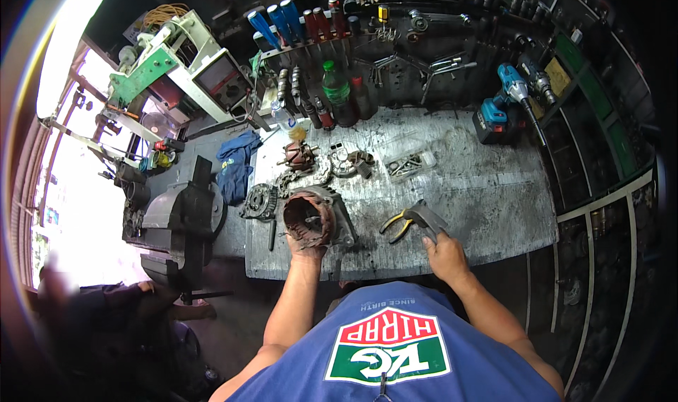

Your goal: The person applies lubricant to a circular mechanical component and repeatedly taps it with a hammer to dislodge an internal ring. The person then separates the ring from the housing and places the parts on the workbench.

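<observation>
An alternator housing with a ring of reddish-brown copper windings stands tilted at the bench's near side, its round opening toward me. My left hand grips it from below, most fingers hidden behind it. To the right, my right hand is closed around a dark grey tool with a broad, flat-looking end; its exact kind cannot be made out. Beside that tool lie pliers with yellow and black handles, their jaws partly covered. Left of the housing rests a round, slotted metal alternator part.
Behind the housing sit a copper-wound rotor, a round metal end cover and a clear tray of small parts. A vise and blue cloth are left. A teal cordless drill stands back right. Someone's arm shows lower left.
</observation>
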A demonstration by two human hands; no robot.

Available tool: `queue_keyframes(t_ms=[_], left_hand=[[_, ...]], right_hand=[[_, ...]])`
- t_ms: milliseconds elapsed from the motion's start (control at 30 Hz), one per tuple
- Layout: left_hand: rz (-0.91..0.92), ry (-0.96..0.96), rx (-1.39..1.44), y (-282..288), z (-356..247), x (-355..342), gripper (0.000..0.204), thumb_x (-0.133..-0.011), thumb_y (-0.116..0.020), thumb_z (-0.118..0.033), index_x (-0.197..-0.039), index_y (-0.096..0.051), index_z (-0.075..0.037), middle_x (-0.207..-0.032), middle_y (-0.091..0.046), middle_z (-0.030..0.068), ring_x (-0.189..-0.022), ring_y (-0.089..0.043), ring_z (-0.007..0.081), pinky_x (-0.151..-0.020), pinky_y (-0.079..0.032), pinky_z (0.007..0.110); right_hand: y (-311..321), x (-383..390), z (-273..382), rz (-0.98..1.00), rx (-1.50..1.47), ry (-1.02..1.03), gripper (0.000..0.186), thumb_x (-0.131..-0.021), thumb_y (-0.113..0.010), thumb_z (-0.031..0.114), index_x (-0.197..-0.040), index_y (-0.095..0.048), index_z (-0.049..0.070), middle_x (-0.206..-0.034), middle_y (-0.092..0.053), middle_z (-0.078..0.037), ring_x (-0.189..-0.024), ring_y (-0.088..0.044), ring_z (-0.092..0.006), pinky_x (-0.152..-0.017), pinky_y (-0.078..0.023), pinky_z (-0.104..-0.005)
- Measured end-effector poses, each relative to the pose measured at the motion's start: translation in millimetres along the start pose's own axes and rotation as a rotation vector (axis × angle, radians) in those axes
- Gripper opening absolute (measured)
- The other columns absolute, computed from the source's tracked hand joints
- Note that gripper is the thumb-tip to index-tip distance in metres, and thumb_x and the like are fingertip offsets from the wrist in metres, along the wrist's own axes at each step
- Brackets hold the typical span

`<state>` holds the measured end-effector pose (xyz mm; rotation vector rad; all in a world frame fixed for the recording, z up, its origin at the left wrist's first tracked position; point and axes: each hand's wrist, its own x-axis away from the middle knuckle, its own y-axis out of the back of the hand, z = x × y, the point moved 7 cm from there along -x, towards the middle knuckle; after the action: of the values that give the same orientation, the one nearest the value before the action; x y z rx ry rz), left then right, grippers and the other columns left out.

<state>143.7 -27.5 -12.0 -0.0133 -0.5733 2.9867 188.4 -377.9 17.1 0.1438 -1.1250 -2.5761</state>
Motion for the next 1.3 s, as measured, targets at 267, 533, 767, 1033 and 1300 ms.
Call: queue_keyframes(t_ms=[267, 533, 767, 1033, 1300], left_hand=[[-0.107, -0.037, -1.312, -2, -11, -14, 0.067, -0.110, -0.050, -0.067, -0.122, -0.076, -0.006, -0.116, -0.079, 0.0178, -0.108, -0.076, 0.0410, -0.100, -0.060, 0.060], [-0.979, 0.161, -2.491, -5, -69, -60, 0.044, -0.105, -0.077, -0.035, -0.118, -0.072, 0.007, -0.103, -0.081, 0.0169, -0.085, -0.080, 0.0239, -0.081, -0.067, 0.037], [-0.954, 0.472, -2.917, -6, -48, -122, 0.069, -0.103, -0.074, -0.055, -0.136, -0.068, 0.006, -0.126, -0.076, 0.0137, -0.107, -0.071, 0.0199, -0.094, -0.058, 0.036], [-1.010, -0.975, -2.548, -87, -78, 54, 0.044, -0.110, -0.066, -0.043, -0.119, -0.070, 0.001, -0.101, -0.079, 0.0121, -0.090, -0.077, 0.0207, -0.071, -0.058, 0.033], [-0.600, -0.972, -1.731, 43, -114, 55, 0.038, -0.114, -0.061, -0.037, -0.124, -0.066, 0.000, -0.101, -0.075, 0.0110, -0.083, -0.073, 0.0218, -0.071, -0.060, 0.036]], right_hand=[[-13, 39, -40, 0.154, 0.108, -0.220, 0.038, -0.105, -0.069, 0.033, -0.107, -0.069, -0.004, -0.092, -0.073, -0.034, -0.090, -0.072, -0.0559, -0.080, -0.056, -0.0637], [-17, 51, -49, 0.166, 0.027, -0.274, 0.038, -0.105, -0.069, 0.034, -0.112, -0.069, -0.003, -0.094, -0.074, -0.033, -0.094, -0.072, -0.0552, -0.083, -0.057, -0.0623], [-19, 42, -42, 0.198, 0.035, -0.253, 0.037, -0.104, -0.070, 0.034, -0.112, -0.070, -0.002, -0.092, -0.075, -0.031, -0.091, -0.073, -0.0539, -0.083, -0.057, -0.0616], [-23, 38, -50, 0.170, -0.059, -0.191, 0.035, -0.103, -0.072, 0.031, -0.110, -0.071, -0.003, -0.090, -0.075, -0.031, -0.090, -0.073, -0.0535, -0.081, -0.057, -0.0620], [-26, 17, -49, 0.250, -0.061, -0.186, 0.038, -0.103, -0.072, 0.031, -0.110, -0.070, -0.005, -0.099, -0.074, -0.034, -0.099, -0.071, -0.0549, -0.085, -0.056, -0.0600]])
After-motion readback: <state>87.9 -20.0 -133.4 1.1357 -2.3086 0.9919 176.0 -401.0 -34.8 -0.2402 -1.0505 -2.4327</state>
